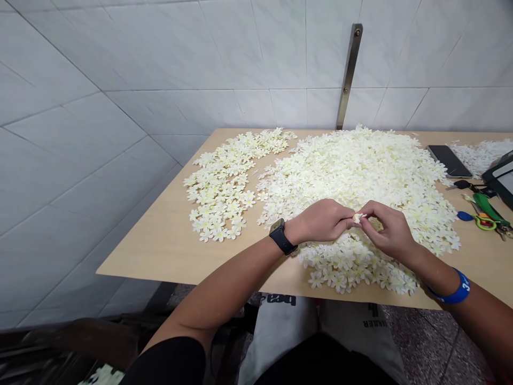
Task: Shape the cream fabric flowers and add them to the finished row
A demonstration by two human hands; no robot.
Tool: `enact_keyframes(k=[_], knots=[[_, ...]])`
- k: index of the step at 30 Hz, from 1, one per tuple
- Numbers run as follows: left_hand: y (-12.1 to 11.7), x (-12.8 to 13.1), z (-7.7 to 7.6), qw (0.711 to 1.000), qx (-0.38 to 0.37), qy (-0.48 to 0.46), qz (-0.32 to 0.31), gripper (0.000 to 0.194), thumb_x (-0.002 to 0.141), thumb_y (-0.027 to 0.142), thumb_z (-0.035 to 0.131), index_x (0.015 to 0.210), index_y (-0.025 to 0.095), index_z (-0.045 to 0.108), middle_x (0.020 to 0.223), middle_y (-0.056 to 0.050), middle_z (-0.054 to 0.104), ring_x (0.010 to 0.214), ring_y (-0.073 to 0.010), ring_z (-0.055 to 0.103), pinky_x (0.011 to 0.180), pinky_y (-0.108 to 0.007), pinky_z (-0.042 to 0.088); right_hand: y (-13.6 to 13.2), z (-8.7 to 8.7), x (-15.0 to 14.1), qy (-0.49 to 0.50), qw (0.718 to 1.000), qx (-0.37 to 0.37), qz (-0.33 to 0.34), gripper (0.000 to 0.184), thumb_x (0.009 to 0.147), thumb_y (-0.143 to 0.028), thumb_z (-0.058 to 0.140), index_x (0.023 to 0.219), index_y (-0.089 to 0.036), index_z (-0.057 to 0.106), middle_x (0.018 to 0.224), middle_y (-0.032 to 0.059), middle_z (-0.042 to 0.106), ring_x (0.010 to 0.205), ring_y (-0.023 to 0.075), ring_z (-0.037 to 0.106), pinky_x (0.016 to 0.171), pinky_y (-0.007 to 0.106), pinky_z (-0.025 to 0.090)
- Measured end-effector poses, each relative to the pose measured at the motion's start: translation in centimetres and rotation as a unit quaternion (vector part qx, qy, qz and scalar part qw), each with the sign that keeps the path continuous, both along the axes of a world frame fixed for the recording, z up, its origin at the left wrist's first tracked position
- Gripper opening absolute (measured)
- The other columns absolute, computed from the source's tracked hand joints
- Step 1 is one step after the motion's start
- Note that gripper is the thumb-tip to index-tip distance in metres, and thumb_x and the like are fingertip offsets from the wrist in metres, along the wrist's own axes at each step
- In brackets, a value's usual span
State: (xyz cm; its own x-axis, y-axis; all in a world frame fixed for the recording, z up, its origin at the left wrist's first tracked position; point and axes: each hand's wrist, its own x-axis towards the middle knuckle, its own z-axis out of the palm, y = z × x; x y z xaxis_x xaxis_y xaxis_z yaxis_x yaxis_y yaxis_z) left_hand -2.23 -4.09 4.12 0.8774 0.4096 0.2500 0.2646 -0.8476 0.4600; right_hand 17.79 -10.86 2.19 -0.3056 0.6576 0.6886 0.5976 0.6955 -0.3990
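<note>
A small white artificial flower (358, 218) is pinched between the fingertips of both my hands, above a large heap of the same flowers. My left hand (326, 220), with a black watch on its wrist, is closed on the flower from the left. From the right, my right hand (387, 230) grips it between thumb and forefinger; a blue wristband sits on that forearm. The big flower heap (352, 166) spreads behind and beneath my hands. A smaller group of flowers (218, 198) lies spread out on the left part of the table.
The wooden table (156, 251) meets a tiled wall with a metal bracket (349, 75). At the right lie a phone (449, 161), a pile of small white pieces (481, 155), a green-handled tool (491, 208), keys (463, 184) and a dark box (503, 176).
</note>
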Motion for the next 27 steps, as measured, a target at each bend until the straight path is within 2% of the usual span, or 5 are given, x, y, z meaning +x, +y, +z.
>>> enact_keyframes(k=[4,8,15,22,27], knots=[[-0.3,0.0,0.5,1.0,-0.019,-0.022,-0.011,0.023,0.094,0.013,0.042,0.076,0.018,0.054,0.073,-0.002,0.064,0.064,-0.0134,0.052,0.063,-0.029,0.033,-0.2,0.1,-0.4,0.139,0.984,-0.114,0.022,0.005,0.095,-0.018,0.064,0.095,-0.024,0.063,0.082,0.0023,0.067,0.072,0.0164,0.067,0.062,0.028,0.056],[-0.3,0.0,0.9,0.999,-0.041,-0.021,-0.006,0.019,0.096,0.012,0.043,0.089,0.018,0.06,0.092,-0.004,0.072,0.083,-0.0164,0.063,0.073,-0.029,0.042,0.1,0.2,-0.1,0.182,0.978,-0.098,0.029,0.006,0.096,-0.02,0.064,0.099,-0.025,0.065,0.093,0.0064,0.064,0.086,0.0198,0.065,0.067,0.032,0.059],[0.2,-0.3,0.8,1.0,-0.001,-0.009,-0.014,0.048,0.106,0.055,0.041,0.086,0.018,0.064,0.082,-0.004,0.071,0.074,-0.0161,0.061,0.063,-0.029,0.033,0.4,0.7,1.0,-0.036,0.996,0.077,0.017,0.023,0.094,-0.008,0.058,0.105,-0.026,0.066,0.087,0.0063,0.073,0.081,0.0218,0.069,0.07,0.036,0.055],[-0.2,0.4,-0.2,0.997,0.033,0.064,0.008,0.049,0.097,0.051,0.059,0.063,0.016,0.056,0.061,-0.002,0.061,0.055,-0.0117,0.042,0.056,-0.03,0.021,-0.5,1.0,-0.3,-0.241,0.959,0.15,0.027,0.013,0.096,-0.011,0.055,0.09,-0.021,0.061,0.065,0.0015,0.059,0.06,0.0182,0.051,0.054,0.034,0.038],[-0.3,0.1,0.7,0.999,-0.023,0.035,-0.01,0.053,0.103,0.058,0.045,0.077,0.015,0.062,0.067,-0.002,0.062,0.058,-0.0118,0.045,0.057,-0.029,0.025,-0.2,1.1,0.4,-0.207,0.967,0.151,0.0,0.017,0.096,-0.009,0.055,0.086,-0.021,0.061,0.068,0.0036,0.061,0.064,0.019,0.053,0.056,0.034,0.038]])
